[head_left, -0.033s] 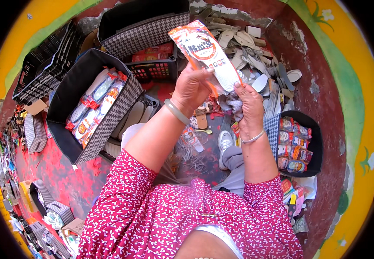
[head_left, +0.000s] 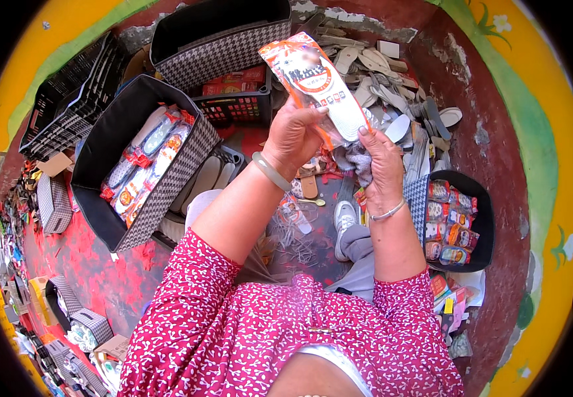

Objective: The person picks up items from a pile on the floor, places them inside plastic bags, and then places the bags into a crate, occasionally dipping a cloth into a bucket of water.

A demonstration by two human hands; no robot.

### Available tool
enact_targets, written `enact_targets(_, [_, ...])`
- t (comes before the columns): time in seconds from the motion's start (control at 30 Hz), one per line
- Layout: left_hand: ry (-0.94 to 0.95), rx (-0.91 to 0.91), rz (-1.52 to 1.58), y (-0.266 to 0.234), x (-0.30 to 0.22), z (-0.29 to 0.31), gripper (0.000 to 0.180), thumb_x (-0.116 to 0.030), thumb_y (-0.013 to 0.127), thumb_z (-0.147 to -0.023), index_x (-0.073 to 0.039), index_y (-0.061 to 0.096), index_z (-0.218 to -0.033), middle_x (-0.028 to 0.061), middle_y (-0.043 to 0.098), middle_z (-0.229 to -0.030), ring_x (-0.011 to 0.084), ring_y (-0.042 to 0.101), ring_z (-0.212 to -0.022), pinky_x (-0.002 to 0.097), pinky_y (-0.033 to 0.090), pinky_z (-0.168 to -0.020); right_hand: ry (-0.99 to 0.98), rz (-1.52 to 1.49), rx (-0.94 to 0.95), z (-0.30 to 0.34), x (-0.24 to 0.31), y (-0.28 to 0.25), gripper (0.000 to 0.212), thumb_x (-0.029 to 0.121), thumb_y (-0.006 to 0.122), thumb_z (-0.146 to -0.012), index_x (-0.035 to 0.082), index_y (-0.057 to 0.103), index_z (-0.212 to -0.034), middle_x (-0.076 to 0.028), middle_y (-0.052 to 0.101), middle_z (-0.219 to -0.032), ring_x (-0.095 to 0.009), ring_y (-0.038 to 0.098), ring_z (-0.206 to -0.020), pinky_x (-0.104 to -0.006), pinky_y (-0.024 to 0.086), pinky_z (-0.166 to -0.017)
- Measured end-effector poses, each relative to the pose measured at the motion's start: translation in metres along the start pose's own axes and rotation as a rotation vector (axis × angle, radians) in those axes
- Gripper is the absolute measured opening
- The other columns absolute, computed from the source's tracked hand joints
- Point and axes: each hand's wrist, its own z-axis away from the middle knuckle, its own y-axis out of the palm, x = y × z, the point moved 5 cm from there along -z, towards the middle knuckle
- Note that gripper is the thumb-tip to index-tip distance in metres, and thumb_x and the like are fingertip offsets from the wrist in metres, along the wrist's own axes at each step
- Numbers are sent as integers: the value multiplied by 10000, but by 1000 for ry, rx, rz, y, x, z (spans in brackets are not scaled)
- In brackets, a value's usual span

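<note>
In front of me is an insole packet [head_left: 326, 83], orange and white printed plastic with a pale insole showing at its lower end. It tilts, with its top toward the upper left. My left hand [head_left: 294, 135] is closed on the packet's lower left side, thumb on its front. At the lower right corner, my right hand [head_left: 382, 155] pinches the packet's edge between thumb and fingers. A grey fuzzy cloth [head_left: 358, 162] lies close against the right hand's fingers; whether they hold it I cannot tell.
Left, a black-lined houndstooth bin [head_left: 94, 198] holds several packed insoles [head_left: 147, 165]. Another houndstooth bin [head_left: 217, 56] sits on a black crate [head_left: 233, 106]. Loose insoles [head_left: 392, 92] pile up behind the packet. A smaller bin [head_left: 481, 225] at right holds several packets. Plastic scraps [head_left: 293, 235] litter the floor.
</note>
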Motion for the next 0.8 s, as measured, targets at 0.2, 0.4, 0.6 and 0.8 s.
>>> enact_targets(0.2, [-22, 123, 16, 5, -7, -1, 631, 108, 469, -641, -41, 402, -1250, 106, 556, -1126, 256, 558, -1053, 405, 437, -929, 176, -176, 123, 0, -8, 7, 221, 153, 662, -826, -10, 638, -974, -47, 660, -872, -111, 618, -746, -244, 483, -694])
enact_targets(0.4, [0, 22, -48, -4, -20, -6, 502, -172, 486, -840, 36, 386, -1286, 194, 554, -1177, 320, 584, -1029, 434, 464, -911, 235, 66, 210, 3, -18, 12, 220, 161, 664, -827, -5, 634, -968, -28, 646, -798, -77, 598, -665, -193, 464, -553])
enact_targets(0.6, [-4, 39, -6, -10, -20, -9, 462, -207, 399, -910, 28, 367, -1306, 234, 531, -1200, 336, 578, -1042, 468, 455, -920, -456, 178, -52, 2, 55, -2, 355, 239, 620, -871, 31, 560, -1152, -39, 613, -911, -64, 591, -734, -185, 492, -582])
enact_targets(0.8, [-137, -27, 266, 1, 10, -2, 571, -446, 290, -958, -6, 390, -1307, 177, 503, -1256, 312, 509, -1136, 443, 385, -996, -880, 948, 380, 30, 19, 58, 496, 287, 562, -876, 27, 467, -1288, -126, 380, -1409, -304, 337, -1317, -429, 213, -1087])
